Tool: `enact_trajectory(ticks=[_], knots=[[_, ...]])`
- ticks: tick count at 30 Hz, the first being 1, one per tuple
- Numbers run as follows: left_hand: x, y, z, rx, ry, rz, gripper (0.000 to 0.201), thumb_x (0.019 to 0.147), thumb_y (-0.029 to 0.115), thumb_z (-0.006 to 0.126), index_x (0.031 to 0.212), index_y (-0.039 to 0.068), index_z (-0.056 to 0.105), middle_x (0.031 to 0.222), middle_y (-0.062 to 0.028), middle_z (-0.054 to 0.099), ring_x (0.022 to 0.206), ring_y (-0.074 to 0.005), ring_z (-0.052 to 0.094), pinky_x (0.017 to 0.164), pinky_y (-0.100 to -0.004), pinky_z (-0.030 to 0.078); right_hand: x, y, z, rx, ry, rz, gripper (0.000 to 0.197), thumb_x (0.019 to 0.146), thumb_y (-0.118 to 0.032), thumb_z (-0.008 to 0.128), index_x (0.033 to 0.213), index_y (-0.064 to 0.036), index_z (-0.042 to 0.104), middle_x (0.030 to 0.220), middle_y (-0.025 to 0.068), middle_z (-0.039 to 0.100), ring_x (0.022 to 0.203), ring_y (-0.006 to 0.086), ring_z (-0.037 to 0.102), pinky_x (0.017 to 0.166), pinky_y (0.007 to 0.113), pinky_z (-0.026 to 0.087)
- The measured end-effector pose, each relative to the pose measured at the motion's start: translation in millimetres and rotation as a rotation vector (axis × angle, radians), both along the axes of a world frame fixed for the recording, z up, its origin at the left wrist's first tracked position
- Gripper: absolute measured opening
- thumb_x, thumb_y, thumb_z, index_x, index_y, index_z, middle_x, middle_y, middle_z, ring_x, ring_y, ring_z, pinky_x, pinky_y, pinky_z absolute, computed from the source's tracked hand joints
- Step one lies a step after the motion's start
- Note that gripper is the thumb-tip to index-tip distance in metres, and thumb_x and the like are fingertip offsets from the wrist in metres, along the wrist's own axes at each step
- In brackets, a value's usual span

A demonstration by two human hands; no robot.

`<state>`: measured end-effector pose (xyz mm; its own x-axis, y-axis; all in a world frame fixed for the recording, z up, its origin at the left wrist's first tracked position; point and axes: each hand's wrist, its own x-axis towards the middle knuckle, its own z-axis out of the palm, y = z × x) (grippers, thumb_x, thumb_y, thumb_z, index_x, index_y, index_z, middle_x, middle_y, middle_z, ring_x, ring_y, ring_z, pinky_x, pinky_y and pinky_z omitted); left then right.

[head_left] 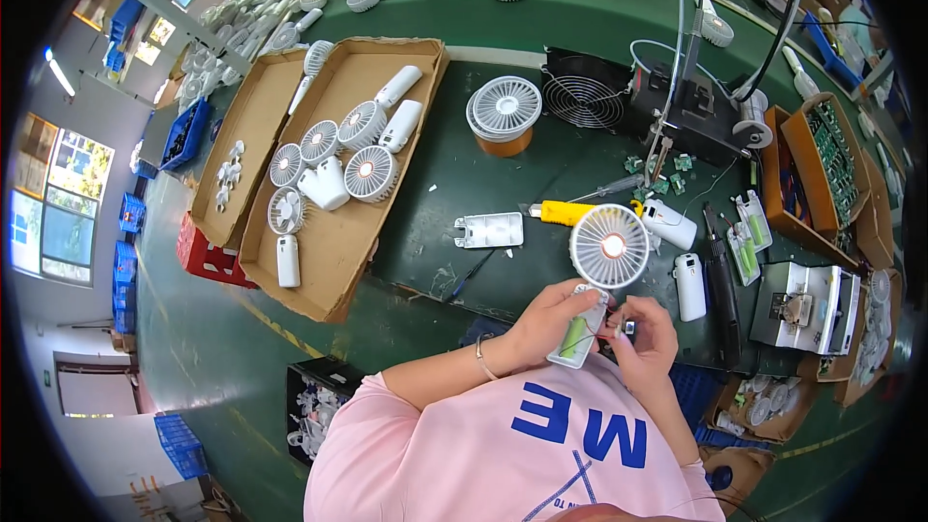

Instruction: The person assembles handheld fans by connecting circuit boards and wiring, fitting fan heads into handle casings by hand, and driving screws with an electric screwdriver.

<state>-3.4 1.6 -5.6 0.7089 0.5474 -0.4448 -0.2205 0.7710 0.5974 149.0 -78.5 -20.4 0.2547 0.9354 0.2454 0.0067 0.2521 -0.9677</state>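
Observation:
My left hand (pixel 539 331) is closed around the opened handle of a white handheld fan (pixel 611 246), close to my chest. The round grille head points away from me. Inside the bare handle lies a green battery cell (pixel 574 336), with thin red and dark wires running out of it. Beside the handle, the fingers of my right hand (pixel 646 343) pinch a small dark part (pixel 628 327) near these wires; its exact kind is too small to tell. A yellow utility knife (pixel 565 213) lies just beyond the fan head, and a white handle cover (pixel 489 230) lies to its left.
A cardboard tray (pixel 362 222) of fans stands at the left. Further off are a fan on a round base (pixel 505 111), a black machine (pixel 691 106) and a conveyor (pixel 570 10) carrying fans. Handle shells (pixel 689 285), a black tool (pixel 721 280) and a box of circuit boards (pixel 822 174) sit right.

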Motion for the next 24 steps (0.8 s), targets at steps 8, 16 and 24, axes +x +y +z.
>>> enact_trajectory(ticks=[8,16,24], knots=[[0.4,5.2,4.2,0.122,0.034,-0.001,0.032,0.095,0.018,0.048,0.115,-0.006,0.054,0.102,-0.0111,0.063,0.091,-0.0184,0.064,0.082,-0.0291,0.052,4.7,23.2,26.5,0.475,-0.734,-0.098,0.03,0.064,0.006,0.066,0.092,-0.0038,0.067,0.089,0.0104,0.064,0.081,0.0268,0.063,0.07,0.036,0.052],[-3.7,12.6,16.7,-0.048,-0.187,0.085,0.046,0.095,0.018,0.042,0.133,-0.008,0.039,0.136,-0.0219,0.045,0.124,-0.0291,0.047,0.105,-0.0401,0.038,-0.1,21.4,31.5,0.102,-0.707,-0.003,0.025,0.069,0.001,0.068,0.094,-0.0054,0.068,0.079,0.0062,0.066,0.076,0.0241,0.061,0.064,0.035,0.047],[-4.3,8.9,15.8,-0.162,-0.103,-0.002,0.036,0.098,0.02,0.041,0.123,-0.004,0.049,0.109,-0.0127,0.059,0.099,-0.0217,0.06,0.088,-0.0345,0.049,9.1,29.3,42.2,-0.084,-0.555,0.005,0.023,0.072,0.004,0.066,0.094,-0.0026,0.067,0.083,0.0096,0.064,0.073,0.0259,0.057,0.064,0.034,0.048]])
